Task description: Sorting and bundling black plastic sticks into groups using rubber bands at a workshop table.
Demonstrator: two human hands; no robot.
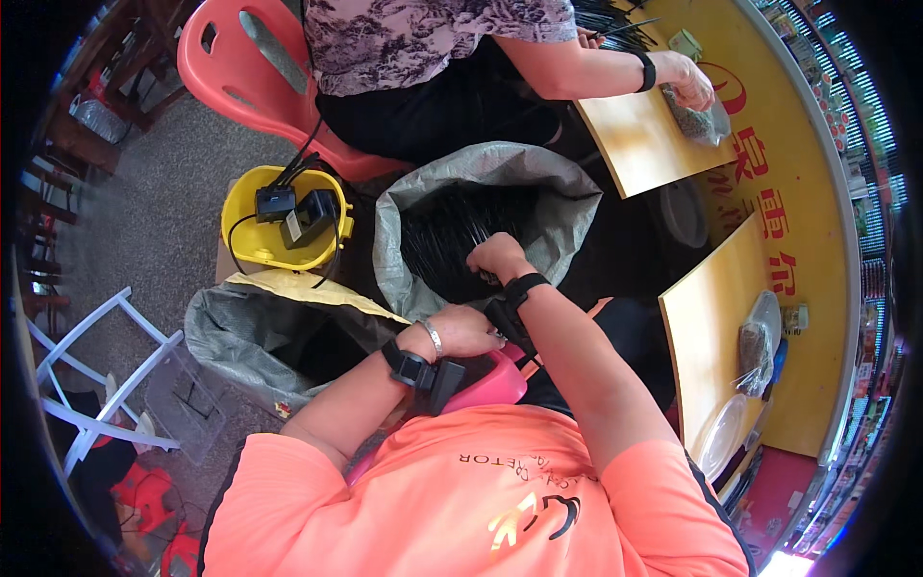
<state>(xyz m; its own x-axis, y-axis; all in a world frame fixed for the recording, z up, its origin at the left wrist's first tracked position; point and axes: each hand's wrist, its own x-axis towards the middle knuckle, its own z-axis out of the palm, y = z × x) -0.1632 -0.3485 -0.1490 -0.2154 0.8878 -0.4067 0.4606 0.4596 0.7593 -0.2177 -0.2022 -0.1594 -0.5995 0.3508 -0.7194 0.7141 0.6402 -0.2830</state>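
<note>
An open grey woven sack (397, 226) full of thin, glossy black strands (452, 236) stands in front of me. My right hand (500, 258) is curled closed inside its near right side, against the strands; its fingertips point down and are partly hidden. My left hand (466, 330) lies closed just outside the sack's near rim, close to the right wrist. Its fingertips are turned away, so what it holds cannot be made out. A pink plastic tub or stool (486, 385) shows below the left hand. Both wrists wear black strapped devices.
At left, a second grey sack (226, 332) gapes open beside a yellow bucket (264, 255) with black boxes and cables. A co-worker on a red chair (216, 58) reaches over a wooden board (644, 144) to a bag. Another board (716, 322) with clear bags lies right.
</note>
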